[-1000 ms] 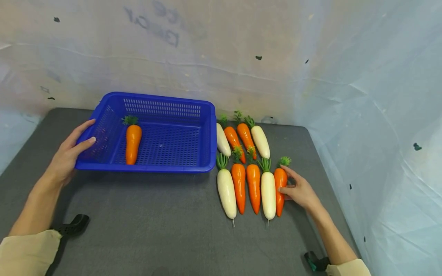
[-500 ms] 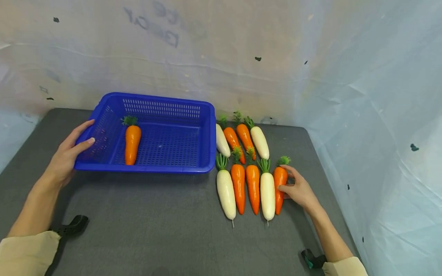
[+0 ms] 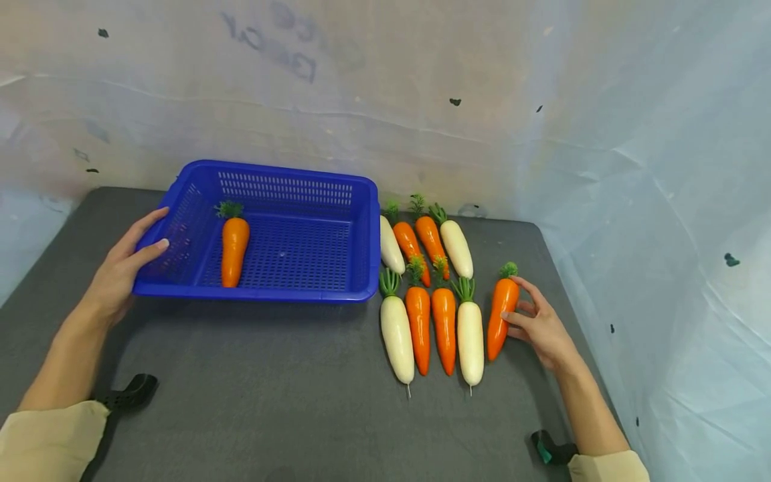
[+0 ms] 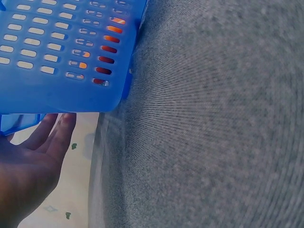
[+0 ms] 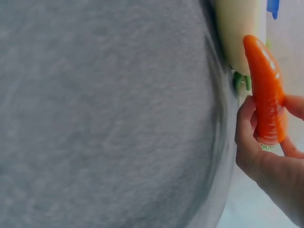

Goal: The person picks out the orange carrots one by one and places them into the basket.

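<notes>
At the left end of a blue plastic basket (image 3: 253, 292), my left hand (image 3: 123, 268) grips the rim, thumb inside and fingers along the outer wall. One carrot (image 3: 235, 251) with a green top lies inside the basket toward its left. On the right, my right hand (image 3: 545, 328) holds another carrot (image 3: 502, 314) between thumb and fingers, its tip pointing down toward me. The right wrist view shows that carrot (image 5: 268, 95) gripped near its leafy end. Just left of it lies a white radish (image 3: 470, 343), apart from the held carrot.
Beside the basket, a front row holds a radish (image 3: 397, 341) and two carrots (image 3: 418, 329). Behind it lie more carrots (image 3: 409, 244) and radishes (image 3: 456, 248). Plastic sheeting (image 3: 361, 100) hangs behind and to the right of the grey table (image 3: 289, 395).
My right hand has lifted the carrot off the right end of the front row and moved it right and slightly back. My left hand and the basket keep their place.
</notes>
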`<act>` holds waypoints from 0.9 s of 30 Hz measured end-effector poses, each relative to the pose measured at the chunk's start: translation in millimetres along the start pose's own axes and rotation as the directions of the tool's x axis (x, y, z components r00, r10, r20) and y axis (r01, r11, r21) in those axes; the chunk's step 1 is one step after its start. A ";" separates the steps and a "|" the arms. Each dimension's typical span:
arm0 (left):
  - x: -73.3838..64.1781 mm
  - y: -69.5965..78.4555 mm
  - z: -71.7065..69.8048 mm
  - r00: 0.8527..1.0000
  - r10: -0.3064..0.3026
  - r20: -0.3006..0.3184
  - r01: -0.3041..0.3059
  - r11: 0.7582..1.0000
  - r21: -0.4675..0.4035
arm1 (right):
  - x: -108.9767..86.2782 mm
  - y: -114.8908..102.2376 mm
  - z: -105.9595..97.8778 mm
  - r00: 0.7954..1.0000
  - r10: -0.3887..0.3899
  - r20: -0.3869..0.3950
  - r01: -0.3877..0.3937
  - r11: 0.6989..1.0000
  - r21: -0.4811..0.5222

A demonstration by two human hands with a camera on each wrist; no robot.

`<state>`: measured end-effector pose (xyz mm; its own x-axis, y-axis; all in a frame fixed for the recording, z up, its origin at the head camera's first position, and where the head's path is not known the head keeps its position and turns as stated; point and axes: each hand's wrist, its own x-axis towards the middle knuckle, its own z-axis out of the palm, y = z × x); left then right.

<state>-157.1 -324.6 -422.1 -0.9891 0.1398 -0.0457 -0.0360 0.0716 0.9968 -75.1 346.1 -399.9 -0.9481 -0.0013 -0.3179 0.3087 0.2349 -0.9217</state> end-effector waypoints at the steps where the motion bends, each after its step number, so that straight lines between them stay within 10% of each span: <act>1: -0.1 0.0 -0.1 1.000 -0.001 0.000 0.001 1.000 0.006 | 0.1 -1.6 -0.2 1.000 -0.007 0.005 0.007 1.000 0.018; 27: -1.6 2.7 3.0 1.000 0.007 -0.005 -0.007 0.998 0.064 | 18.7 -76.2 32.8 0.976 -0.136 0.171 0.138 0.990 -0.002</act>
<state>-155.2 -321.7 -419.6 -0.9901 0.1349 -0.0384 -0.0203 0.1334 0.9909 -113.8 296.3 -342.9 -0.9543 -0.1995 -0.2227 0.1743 0.2339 -0.9565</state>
